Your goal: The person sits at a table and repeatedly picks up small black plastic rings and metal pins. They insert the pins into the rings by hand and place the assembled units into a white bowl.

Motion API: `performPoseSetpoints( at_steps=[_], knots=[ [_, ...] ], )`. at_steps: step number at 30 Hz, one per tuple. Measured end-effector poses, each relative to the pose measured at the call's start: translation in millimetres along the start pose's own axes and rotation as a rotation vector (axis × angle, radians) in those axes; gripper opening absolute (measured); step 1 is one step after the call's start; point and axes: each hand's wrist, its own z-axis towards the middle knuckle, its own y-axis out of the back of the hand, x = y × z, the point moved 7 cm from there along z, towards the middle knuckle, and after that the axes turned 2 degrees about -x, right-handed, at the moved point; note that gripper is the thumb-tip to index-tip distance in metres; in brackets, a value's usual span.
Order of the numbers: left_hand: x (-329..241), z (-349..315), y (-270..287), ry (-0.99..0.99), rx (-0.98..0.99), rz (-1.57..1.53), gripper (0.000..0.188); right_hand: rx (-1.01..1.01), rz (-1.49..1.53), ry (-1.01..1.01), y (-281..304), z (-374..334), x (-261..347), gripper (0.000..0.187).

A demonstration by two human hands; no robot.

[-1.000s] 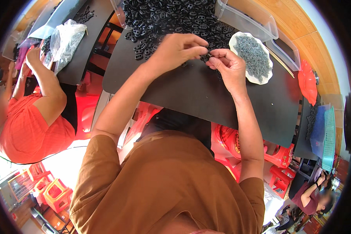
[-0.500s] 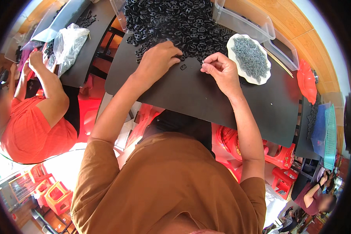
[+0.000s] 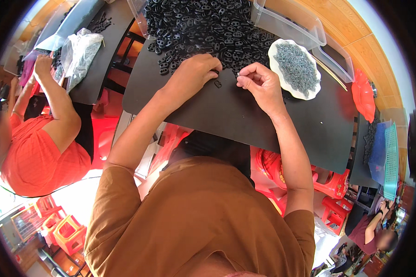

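Clock face: centred on the middle of the view, with 12 at the top.
Left hand (image 3: 191,74): at 12 o'clock, palm down beside the near edge of the pile.
Left grip: curled, narrow between thumb and forefinger; cannot tell whether holding anything.
Right hand (image 3: 263,87): between 1 and 2 o'clock, just beside the plate.
Right grip: pinched narrow on a small greyish bit (image 3: 238,74), too tiny to make out in detail.
Pile of black pieces (image 3: 203,32): heaped at 12 o'clock on the dark table (image 3: 208,110), mostly oval with two holes.
Loose black piece (image 3: 218,84): lying apart from the pile, between both hands, near the left fingertips.
White plate (image 3: 304,96): between 1 and 2 o'clock, scallop-edged, filled with small grey pieces (image 3: 293,67).
Thin sticks (image 3: 330,74): at 2 o'clock, right beside the plate.
Clear box (image 3: 291,25): at 1 o'clock, beyond the plate.
Red dish (image 3: 364,96): between 2 and 3 o'clock.
Plastic bag (image 3: 82,53): at 10 o'clock.
Co-worker in red (image 3: 46,159): at 9 o'clock, reaching forward with bent arms.
Orange-red stools (image 3: 68,233): at 8 o'clock.
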Motion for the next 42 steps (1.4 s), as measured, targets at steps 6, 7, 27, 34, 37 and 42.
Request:
performPoseSetpoints(
  at_steps=[6, 7, 27, 34, 37, 42],
  knots=[
    [18.4, -1.8, -13.2, 0.432, 0.040, -0.632, 0.022, -0.007, 0.099, 0.029, 3.2, 0.4, 4.7, 0.005],
    [20.3, -2.0, -16.7, 0.473, 0.050, -0.734, 0.023, -0.002, 0.139, 0.040, 3.2, 0.7, 6.0, 0.006],
    [6.0, 16.3, -31.5, 0.403, -0.124, -0.826, 0.016, -0.040, 0.135, 0.042, 11.0, 3.9, 2.5, 0.006],
    [0.8, 11.3, -36.5, 0.469, -0.065, -0.870, 0.019, -0.049, 0.131, 0.041, 12.9, 4.1, 2.6, 0.006],
    [4.1, 11.6, -37.4, 0.499, -0.054, -0.880, 0.021, -0.062, 0.125, 0.021, 13.4, 4.0, 2.4, 0.006],
    [13.8, 8.0, -40.1, 0.528, -0.093, -1.042, 0.027, -0.073, 0.057, 0.073, 15.6, 5.0, 4.5, 0.006]
  ],
)
